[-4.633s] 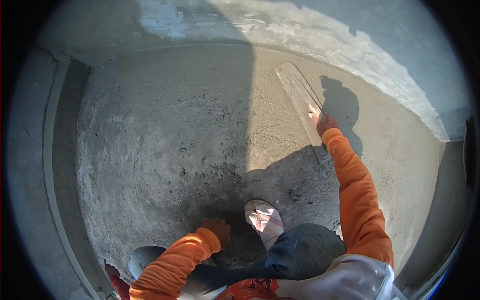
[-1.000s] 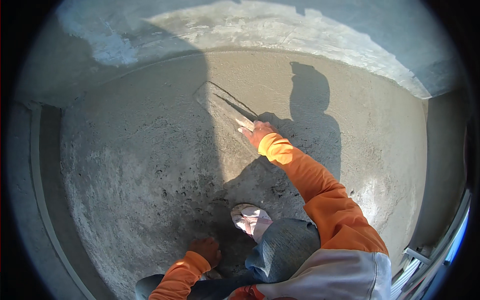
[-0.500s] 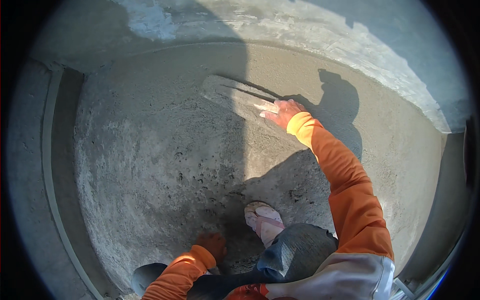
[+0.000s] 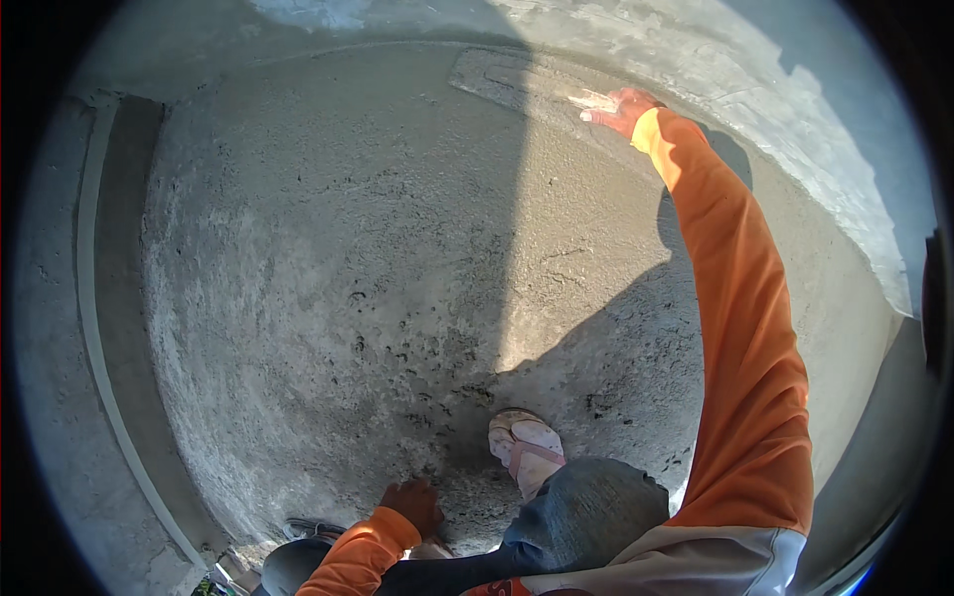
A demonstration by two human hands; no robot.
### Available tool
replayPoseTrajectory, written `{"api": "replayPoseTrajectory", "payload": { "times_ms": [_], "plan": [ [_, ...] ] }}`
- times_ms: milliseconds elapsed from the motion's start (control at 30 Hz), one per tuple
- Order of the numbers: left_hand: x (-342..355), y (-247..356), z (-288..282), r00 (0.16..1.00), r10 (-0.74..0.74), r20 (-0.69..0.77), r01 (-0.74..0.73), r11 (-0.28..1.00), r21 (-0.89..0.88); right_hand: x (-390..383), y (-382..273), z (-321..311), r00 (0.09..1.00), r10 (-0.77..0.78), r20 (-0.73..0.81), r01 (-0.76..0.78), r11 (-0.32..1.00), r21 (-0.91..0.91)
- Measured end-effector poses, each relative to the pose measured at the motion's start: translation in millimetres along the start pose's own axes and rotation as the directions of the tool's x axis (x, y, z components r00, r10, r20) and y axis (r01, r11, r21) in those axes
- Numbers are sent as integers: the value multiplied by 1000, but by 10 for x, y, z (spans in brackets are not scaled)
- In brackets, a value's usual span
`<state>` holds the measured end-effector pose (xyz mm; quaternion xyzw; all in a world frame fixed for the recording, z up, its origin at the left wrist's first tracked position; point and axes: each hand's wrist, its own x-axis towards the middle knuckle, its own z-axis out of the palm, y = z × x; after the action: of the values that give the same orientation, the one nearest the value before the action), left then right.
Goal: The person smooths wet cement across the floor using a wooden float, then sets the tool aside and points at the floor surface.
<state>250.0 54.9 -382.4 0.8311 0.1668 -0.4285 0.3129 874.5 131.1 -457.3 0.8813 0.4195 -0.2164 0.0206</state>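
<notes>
- Across most of the view, a grey cement floor (image 4: 328, 228), smoother toward the far side, pitted and rough nearer the person.
- Along the far side, a wall (image 4: 795, 129) of grey plaster, partly bright with sun, partly shaded.
- Down the left side, a narrow raised edge (image 4: 91, 308), curving with the lens.
- Reaching up the right half, an orange sleeve (image 4: 747, 298), stretched far out over the floor.
- At bottom centre, a bent knee in blue jeans (image 4: 596, 502).
- Flat on the floor at the far side, close to the foot of the wall, a long grey trowel (image 4: 542, 99), left end in shade, the rest in sunlight.
- At lower left, a second orange cuff (image 4: 397, 526), close to the jeans.
- Just above the knee, a foot in a pinkish strapped sandal (image 4: 527, 449), planted on the floor.
- On the trowel, the right hand (image 4: 626, 111), closed around the handle, thumb pointing left.
- Low over the floor, left of the sandal, the left hand (image 4: 415, 505), in shade with fingers bent; cannot tell whether empty or holding something.
- Under the right hand, the pale handle (image 4: 593, 100), only partly visible.
</notes>
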Motion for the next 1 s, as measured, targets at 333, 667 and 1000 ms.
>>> {"api": "replayPoseTrajectory", "payload": {
  "times_ms": [333, 667, 1000],
  "plan": [
    [343, 117, -308, 980, 147, -133, -135, 986, 96, -2341, -336, 996, 926, -220, 307, 245, 968, -46],
    [219, 191, -713, 983, 158, -91, -136, 968, 212, -3757, 276, 1117, 927, -4, 374, -58, 986, 155],
    [-13, -138, -2158, 962, 99, -254, 40, 870, 492, -2704, 1994, 1050, 735, 656, -168, -606, 748, 270]
  ]
}}
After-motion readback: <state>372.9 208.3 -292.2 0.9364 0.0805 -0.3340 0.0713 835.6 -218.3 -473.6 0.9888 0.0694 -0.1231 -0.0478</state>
